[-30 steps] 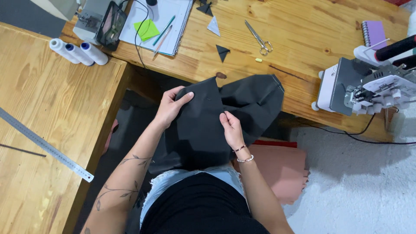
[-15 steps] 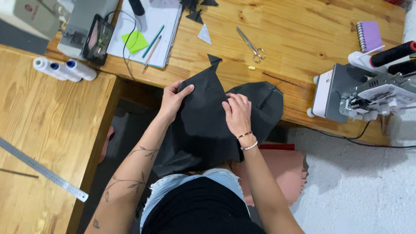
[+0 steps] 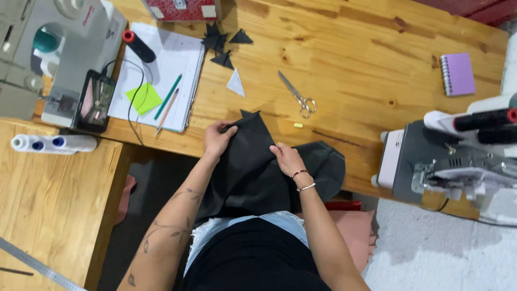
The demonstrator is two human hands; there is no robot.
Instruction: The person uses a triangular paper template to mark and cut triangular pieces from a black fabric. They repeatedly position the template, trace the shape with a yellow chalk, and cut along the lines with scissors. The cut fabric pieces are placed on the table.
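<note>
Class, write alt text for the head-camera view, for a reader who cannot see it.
Seen from above, a person's left hand and right hand hold a piece of dark grey fabric at the edge of a wooden table. Scissors, an open notebook with pencils and small fabric triangles lie beyond, with sewing machines at both sides.

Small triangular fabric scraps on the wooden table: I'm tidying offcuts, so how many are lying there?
4: three small black triangular fabric scraps clustered beside the white notebook, one pale triangular scrap just below them. More may hide under the large black fabric.
</note>
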